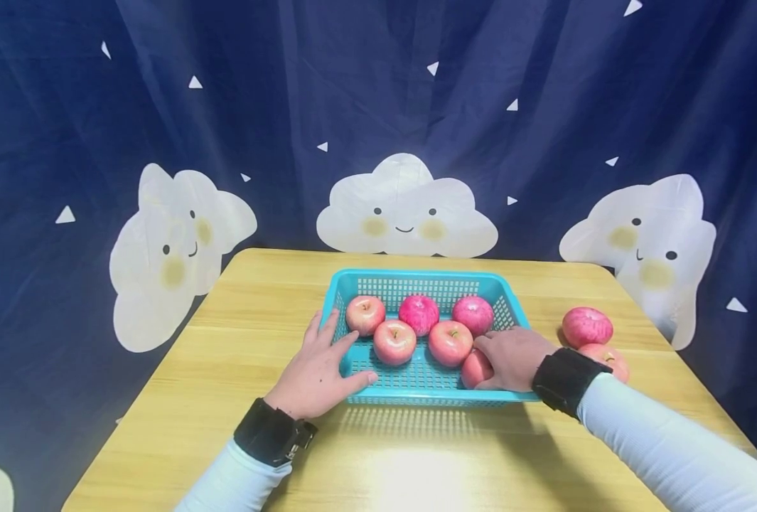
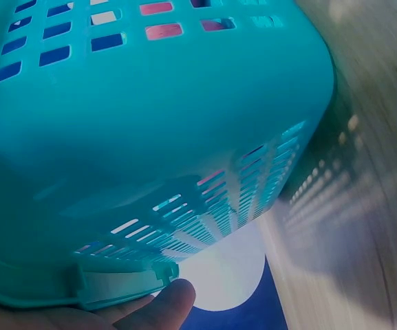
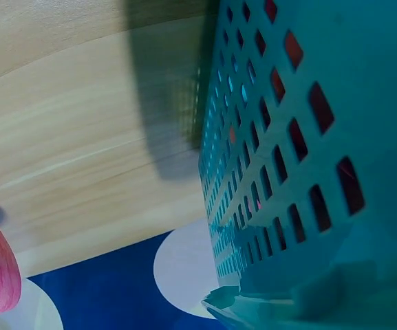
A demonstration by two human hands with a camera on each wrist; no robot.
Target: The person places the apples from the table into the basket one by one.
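A turquoise plastic basket (image 1: 410, 395) with perforated sides holds several apples: pinkish-yellow ones such as this apple (image 1: 394, 342), and deeper pink ones in the back row. My right hand (image 1: 515, 358) reaches over the right rim and grips an apple (image 1: 475, 370) in the front right corner, covering part of it. At the left rim, my left hand (image 1: 317, 373) rests with fingers spread over the edge and thumb near the front corner. In the left wrist view, fingertips (image 2: 174, 302) show at the rim of the basket (image 2: 150, 137); the right wrist view shows the basket's outer wall (image 3: 363, 89).
Two more apples lie on the wooden table (image 1: 224, 370) right of the basket: a deep pink apple (image 1: 587, 326) and a paler apple (image 1: 608, 361) partly behind my right wrist. A dark blue curtain (image 1: 276, 85) with white clouds hangs behind the table.
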